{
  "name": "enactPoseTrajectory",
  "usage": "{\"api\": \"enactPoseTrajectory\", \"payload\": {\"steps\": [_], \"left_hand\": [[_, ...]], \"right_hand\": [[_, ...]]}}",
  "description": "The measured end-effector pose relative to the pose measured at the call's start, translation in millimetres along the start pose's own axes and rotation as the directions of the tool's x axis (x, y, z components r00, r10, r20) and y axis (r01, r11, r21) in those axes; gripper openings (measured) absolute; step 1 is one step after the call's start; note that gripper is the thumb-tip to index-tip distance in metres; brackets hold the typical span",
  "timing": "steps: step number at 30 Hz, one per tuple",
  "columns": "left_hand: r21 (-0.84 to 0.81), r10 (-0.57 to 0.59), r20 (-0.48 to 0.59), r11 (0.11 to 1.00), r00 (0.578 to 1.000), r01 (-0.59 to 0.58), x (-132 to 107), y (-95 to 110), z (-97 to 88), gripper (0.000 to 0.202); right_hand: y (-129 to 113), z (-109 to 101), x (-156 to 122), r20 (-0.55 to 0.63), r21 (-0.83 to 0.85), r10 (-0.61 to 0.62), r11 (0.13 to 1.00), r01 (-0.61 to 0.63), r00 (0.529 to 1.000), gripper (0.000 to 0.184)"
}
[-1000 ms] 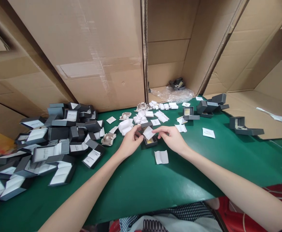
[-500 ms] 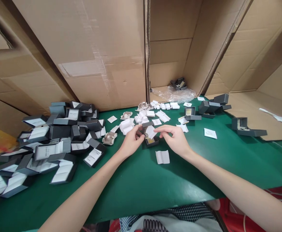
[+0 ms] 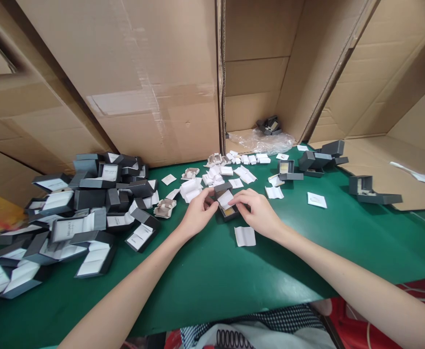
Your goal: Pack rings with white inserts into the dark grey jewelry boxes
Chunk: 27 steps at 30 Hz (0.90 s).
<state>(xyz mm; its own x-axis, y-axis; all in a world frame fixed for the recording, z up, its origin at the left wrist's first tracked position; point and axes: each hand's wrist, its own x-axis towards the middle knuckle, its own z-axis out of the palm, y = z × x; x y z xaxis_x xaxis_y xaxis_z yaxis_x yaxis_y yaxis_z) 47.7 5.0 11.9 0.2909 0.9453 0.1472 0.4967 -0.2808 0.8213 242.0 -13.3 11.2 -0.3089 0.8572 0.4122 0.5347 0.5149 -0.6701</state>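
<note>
In the middle of the green table, my left hand [image 3: 200, 212] grips the left side of a small open black box [image 3: 230, 213], its fingers and thumb closed on the edge. A white paper piece [image 3: 224, 199] lies over the box's opening, pinched at its right edge by my right hand [image 3: 255, 209]. Something yellowish shows inside the box below the paper. Just in front of the box, a creased white paper slip [image 3: 245, 236] lies flat on the table. Behind my hands are crumpled white papers [image 3: 191, 189] and a beige crumpled insert [image 3: 165, 208].
Many open black boxes with white linings [image 3: 92, 194] are heaped at the left. On the right stand several black boxes [image 3: 316, 162], a separate open one [image 3: 372, 191] and a white card [image 3: 317, 200]. Large cardboard cartons [image 3: 154, 82] wall the back, one holding clear plastic wrap [image 3: 267, 143].
My right hand has moved slightly left and down with the white paper piece, which now sits lower and flatter over the box. My left hand stays in place on the box.
</note>
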Motion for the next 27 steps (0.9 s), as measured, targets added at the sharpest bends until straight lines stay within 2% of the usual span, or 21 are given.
{"api": "enactPoseTrajectory", "payload": {"steps": [3,6,12,16,21,27], "left_hand": [[-0.016,0.023,0.007,1.000,1.000,-0.023,-0.6,1.4,-0.3,0.032],[-0.012,0.022,0.008,1.000,1.000,-0.022,-1.0,2.4,-0.8,0.032],[-0.002,0.026,0.014,1.000,1.000,-0.026,-1.2,5.3,-2.0,0.030],[-0.005,0.028,0.018,1.000,0.999,-0.028,-1.3,5.8,-1.1,0.030],[0.020,0.023,0.009,1.000,1.000,-0.023,-1.0,4.0,0.3,0.030],[0.019,0.010,-0.015,1.000,1.000,-0.010,-0.4,2.6,-0.1,0.031]], "right_hand": [[0.1,-0.7,0.0,-0.022,-0.049,-0.058,0.997,0.057,0.998,0.030],[0.0,-2.4,0.8,-0.039,-0.043,-0.058,0.997,0.057,0.998,0.025],[2.8,-7.4,4.2,-0.102,0.072,0.024,0.997,-0.017,0.994,0.019],[6.9,-8.0,8.1,-0.120,0.123,0.139,0.985,-0.125,0.983,0.014],[15.0,-4.5,13.8,-0.077,0.202,0.280,0.944,-0.260,0.957,0.019],[20.0,-3.6,16.3,0.045,0.326,0.314,0.893,-0.311,0.948,0.026]]}}
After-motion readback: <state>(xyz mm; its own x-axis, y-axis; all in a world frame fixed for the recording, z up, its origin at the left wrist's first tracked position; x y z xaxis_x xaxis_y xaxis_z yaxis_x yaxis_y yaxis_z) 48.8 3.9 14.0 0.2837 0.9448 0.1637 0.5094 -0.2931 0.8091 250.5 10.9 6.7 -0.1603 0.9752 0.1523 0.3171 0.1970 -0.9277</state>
